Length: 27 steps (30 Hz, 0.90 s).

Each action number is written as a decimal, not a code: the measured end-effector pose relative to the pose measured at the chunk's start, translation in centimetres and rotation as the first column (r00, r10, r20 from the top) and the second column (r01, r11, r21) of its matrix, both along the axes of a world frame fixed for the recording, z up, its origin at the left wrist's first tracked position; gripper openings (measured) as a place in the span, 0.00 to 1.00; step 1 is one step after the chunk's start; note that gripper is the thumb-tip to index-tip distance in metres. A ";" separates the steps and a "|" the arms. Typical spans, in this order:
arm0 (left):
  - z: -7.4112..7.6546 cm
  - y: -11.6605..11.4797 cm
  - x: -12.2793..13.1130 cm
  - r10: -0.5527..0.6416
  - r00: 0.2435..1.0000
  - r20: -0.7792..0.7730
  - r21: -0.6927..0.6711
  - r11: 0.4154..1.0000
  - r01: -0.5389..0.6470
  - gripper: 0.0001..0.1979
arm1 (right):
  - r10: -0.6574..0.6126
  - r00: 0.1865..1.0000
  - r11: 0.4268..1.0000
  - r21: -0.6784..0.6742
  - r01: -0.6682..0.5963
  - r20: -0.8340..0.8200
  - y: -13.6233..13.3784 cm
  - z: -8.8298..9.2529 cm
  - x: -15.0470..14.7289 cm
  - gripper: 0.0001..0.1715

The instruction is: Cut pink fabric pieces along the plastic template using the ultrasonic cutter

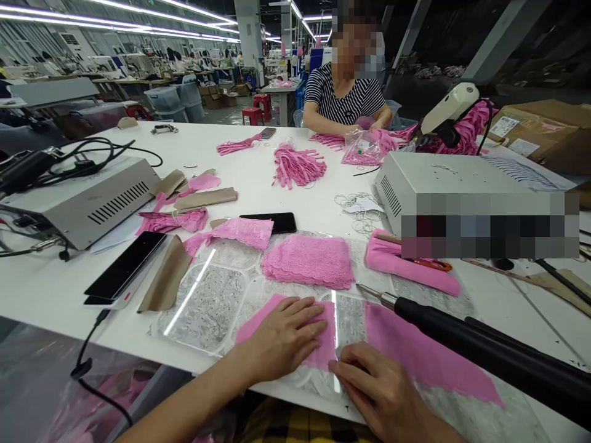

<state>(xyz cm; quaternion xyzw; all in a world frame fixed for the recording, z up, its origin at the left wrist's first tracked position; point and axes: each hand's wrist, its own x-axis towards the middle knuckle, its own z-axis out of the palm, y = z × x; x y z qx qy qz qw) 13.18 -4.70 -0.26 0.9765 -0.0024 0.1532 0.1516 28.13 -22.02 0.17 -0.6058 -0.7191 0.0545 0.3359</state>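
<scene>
Pink fabric (258, 325) under my spread left hand (286, 337), right hand (372, 384) flat, fingers together, pressing its edge; slick plastic sheet (207, 307) may let it slide.

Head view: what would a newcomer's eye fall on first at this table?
The left hand and right hand press flat on a pink piece of cloth at the near table edge. A long black tool reaches in from the right, and a folded stack of pink lace sits behind them.
</scene>
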 end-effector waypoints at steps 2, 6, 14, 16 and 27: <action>0.2 0.1 0.0 -0.008 1.000 -0.026 0.006 1.000 0.008 0.15 | 0.014 1.000 0.999 0.042 -0.013 -0.006 -0.1 -0.3 0.2 0.14; 0.6 0.1 -0.1 -0.008 0.995 -0.101 0.013 1.000 0.010 0.16 | 0.025 0.999 0.997 0.080 -0.022 -0.034 -0.2 -0.3 0.4 0.14; 0.7 -0.5 0.3 -0.009 1.000 -0.014 0.036 0.999 0.009 0.14 | 0.043 0.998 0.993 0.107 -0.039 -0.039 -0.1 -0.3 0.2 0.15; 0.8 -0.5 0.5 -0.030 1.000 0.007 0.038 0.999 0.030 0.13 | 0.056 0.998 0.994 0.098 -0.052 -0.033 -0.1 -0.3 0.2 0.15; 1.9 -0.4 0.7 -0.091 0.983 -0.159 0.054 0.993 0.101 0.17 | 0.084 0.996 0.994 0.077 -0.082 -0.021 -0.2 -0.2 0.4 0.16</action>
